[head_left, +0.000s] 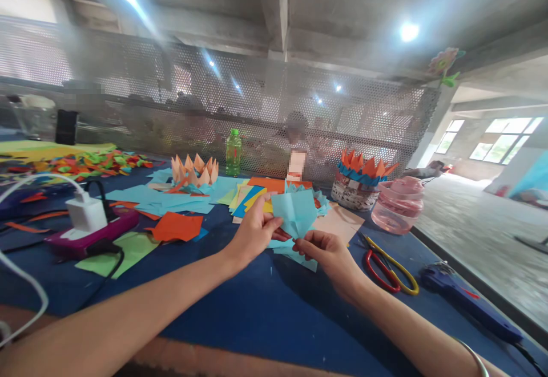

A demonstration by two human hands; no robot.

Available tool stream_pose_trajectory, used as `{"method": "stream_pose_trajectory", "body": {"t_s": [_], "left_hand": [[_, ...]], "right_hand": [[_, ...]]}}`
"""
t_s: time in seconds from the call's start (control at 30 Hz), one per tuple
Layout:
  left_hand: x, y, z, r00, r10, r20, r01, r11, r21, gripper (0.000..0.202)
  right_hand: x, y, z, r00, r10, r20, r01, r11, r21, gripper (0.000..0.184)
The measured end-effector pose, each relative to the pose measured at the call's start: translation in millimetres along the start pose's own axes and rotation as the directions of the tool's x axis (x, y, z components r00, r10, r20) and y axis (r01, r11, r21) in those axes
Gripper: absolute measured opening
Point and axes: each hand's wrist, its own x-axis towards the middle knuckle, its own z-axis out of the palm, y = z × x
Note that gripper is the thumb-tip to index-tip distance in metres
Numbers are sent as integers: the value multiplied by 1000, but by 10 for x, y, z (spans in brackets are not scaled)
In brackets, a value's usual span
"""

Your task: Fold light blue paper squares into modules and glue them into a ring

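Note:
Both hands hold one light blue sheet of paper [295, 211] up above the blue tabletop, with crease lines showing on it. My left hand [261, 223] pinches its left edge between thumb and fingers. At the sheet's lower corner, my right hand [323, 248] grips with thumb and forefinger. More light blue sheets [306, 260] lie on the table just beneath. Behind the held sheet, a blue pointed paper piece [322, 203] is partly hidden.
Scissors [391, 271] and a blue hot glue gun [471, 303] lie at right, near a pink water bottle [398, 206]. Pointed paper rings [194, 171] stand farther back. A purple power strip [92, 234] with cables, orange paper [177, 227] and a green bottle [233, 153] are leftward.

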Motion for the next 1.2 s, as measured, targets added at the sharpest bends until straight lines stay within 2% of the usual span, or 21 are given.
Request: {"method": "stream_pose_trajectory", "body": {"t_s": [0.1,0.17,0.23,0.43,0.67,0.97,1.07,1.2], "left_hand": [[-19,-4,-1,993,41,107,-35,998,-61,45],[-34,-31,4,974,25,226,-9,997,-74,31],[-45,-72,14,956,-18,292,39,997,-69,21],[-50,-154,40,968,-72,240,99,990,-101,21],[-34,-214,13,965,-139,223,160,984,-79,44],[14,-187,-43,892,-202,404,302,932,-201,68],[-9,-133,-35,884,-174,434,268,949,-167,56],[-48,-107,3,922,-109,372,153,984,-91,30]], "right_hand": [[-15,-5,0,1000,2,-4,-2,1000,27,30],[-30,-7,15,1000,2,3,-2,999,40,30],[-46,-7,38,1000,-3,23,2,999,44,31],[-67,-2,81,998,-7,66,6,1000,23,31],[-68,-7,55,998,14,60,-15,1000,10,31],[-55,-25,44,996,30,82,-41,990,135,30],[-58,-30,37,998,30,49,-37,990,137,31],[-60,-16,34,998,27,64,-32,996,86,34]]}}
